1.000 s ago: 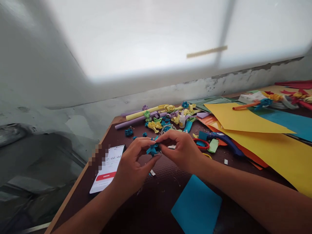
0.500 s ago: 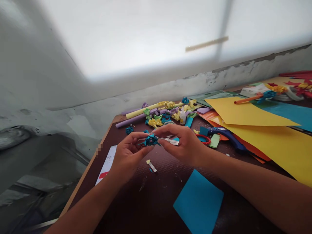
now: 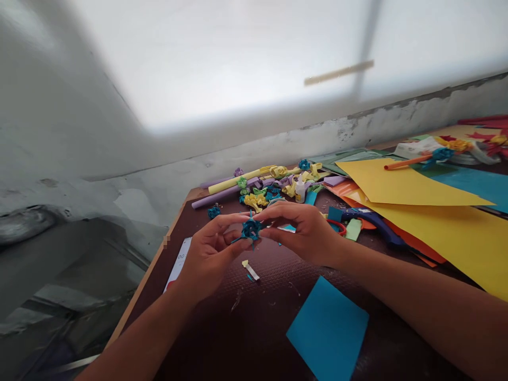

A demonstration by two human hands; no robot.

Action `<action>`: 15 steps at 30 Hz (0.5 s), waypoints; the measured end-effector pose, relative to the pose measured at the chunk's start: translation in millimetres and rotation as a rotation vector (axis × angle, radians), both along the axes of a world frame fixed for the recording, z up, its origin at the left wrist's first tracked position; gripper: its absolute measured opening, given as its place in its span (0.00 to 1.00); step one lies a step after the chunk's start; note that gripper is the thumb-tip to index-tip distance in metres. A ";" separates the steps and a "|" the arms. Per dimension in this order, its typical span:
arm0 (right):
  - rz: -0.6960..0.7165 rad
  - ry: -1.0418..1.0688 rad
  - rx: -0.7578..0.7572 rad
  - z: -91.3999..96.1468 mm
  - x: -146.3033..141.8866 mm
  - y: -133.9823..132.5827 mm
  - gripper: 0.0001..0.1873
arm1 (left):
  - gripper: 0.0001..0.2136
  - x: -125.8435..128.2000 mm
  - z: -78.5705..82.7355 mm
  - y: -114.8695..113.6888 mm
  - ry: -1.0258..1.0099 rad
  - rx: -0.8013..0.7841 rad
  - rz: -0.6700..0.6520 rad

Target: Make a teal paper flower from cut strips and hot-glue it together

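A small blue paper flower (image 3: 251,229), rolled and crumpled, is held above the dark brown table (image 3: 254,338) between both hands. My left hand (image 3: 208,253) pinches it from the left with thumb and fingers. My right hand (image 3: 305,231) pinches it from the right, fingers curled over the top. Below the flower a small white and yellow scrap (image 3: 251,270) lies on the table. A blue paper square (image 3: 327,329) lies near my right forearm.
A phone (image 3: 179,263) lies left of my left hand near the table edge. Behind the hands are rolled paper tubes (image 3: 234,182), several paper flowers, a small glue bottle (image 3: 300,192), red-handled scissors (image 3: 337,226), a blue glue gun (image 3: 373,219) and large yellow (image 3: 400,185), orange and blue sheets.
The flower has been turned between my fingers and now shows its round rolled face. Both hands shifted slightly right, and the view moved a little.
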State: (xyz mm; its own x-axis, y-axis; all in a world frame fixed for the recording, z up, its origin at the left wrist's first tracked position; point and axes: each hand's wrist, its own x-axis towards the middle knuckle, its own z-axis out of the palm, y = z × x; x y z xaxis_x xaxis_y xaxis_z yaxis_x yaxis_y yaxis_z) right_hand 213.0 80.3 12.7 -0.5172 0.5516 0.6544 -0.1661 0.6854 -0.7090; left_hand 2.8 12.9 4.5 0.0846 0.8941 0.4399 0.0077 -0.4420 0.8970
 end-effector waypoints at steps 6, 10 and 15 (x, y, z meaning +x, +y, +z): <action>0.127 0.045 0.037 -4.7 -0.9 1.2 0.23 | 0.12 1.9 -0.4 1.6 -0.095 -0.025 0.041; -0.025 0.088 -0.034 -6.4 -3.9 -2.4 0.17 | 0.14 4.6 0.3 -0.1 -0.054 0.015 0.223; -0.120 0.096 -0.084 -8.7 -5.7 -3.0 0.14 | 0.12 5.5 2.3 -3.0 0.077 0.093 0.429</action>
